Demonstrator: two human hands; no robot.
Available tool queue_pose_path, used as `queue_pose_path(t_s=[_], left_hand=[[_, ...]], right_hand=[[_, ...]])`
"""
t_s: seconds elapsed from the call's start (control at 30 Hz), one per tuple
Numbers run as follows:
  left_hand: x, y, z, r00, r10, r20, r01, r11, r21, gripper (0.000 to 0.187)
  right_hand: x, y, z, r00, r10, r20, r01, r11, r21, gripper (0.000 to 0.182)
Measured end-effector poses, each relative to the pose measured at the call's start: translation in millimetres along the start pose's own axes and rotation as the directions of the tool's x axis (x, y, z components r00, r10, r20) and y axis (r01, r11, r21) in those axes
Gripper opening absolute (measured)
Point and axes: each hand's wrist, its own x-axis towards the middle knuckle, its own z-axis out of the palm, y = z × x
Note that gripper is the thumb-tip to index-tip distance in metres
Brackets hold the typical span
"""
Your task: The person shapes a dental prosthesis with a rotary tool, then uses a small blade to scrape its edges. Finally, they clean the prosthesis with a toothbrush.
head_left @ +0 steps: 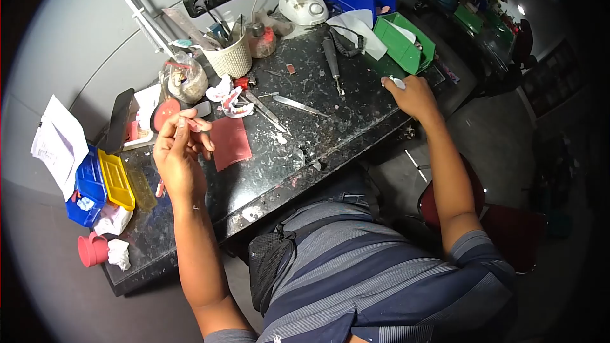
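My left hand [179, 155] is raised over the left part of the bench, its fingers pinched on a small pink piece [194, 125] that looks like wax or denture material. Below it and to the right lies a flat pink wax sheet [230, 143]. Just beyond that sits a dental model [238, 107] with pink gums and teeth, beside crumpled white paper. Out at the right, near the bench edge, my right hand [416, 97] is closed around a small white object [398, 82], mostly hidden by the fingers. Its kind cannot be made out.
Metal hand tools [298, 105] and a handpiece [332, 57] lie mid-bench [356, 114]. Behind stand a cup of tools [230, 60], a glass jar [184, 79], a white machine [303, 5] and a green bin [401, 44]. Yellow and blue bins [114, 178] and a red cup [93, 250] are left.
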Motion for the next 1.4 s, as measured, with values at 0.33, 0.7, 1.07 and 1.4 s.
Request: queue_pose_path(t_s=[0.33,0.7,1.07,1.4], left_hand=[[1,-2,-4,1.0,-0.023,0.019,0.023,1.0,0.005,0.023],[0,1,-2,1.0,0.009,0.029,-0.009,1.0,0.014,0.025],[1,0,-5,1.0,-0.003,0.009,0.003,1.0,0.01,0.025],[6,-5,-6,0.999,0.029,0.021,-0.027,0.992,-0.124,0.021]], right_hand=[[17,22,23,0.992,0.078,-0.1,-0.085,0.994,-0.075,0.068],[10,3,16,0.985,0.154,-0.075,-0.163,0.976,-0.143,0.066],[12,1,2,0.943,0.327,0.067,-0.333,0.934,0.133,0.065],[62,-5,-3,0.976,-0.19,-0.104,0.121,0.877,-0.465,0.066]])
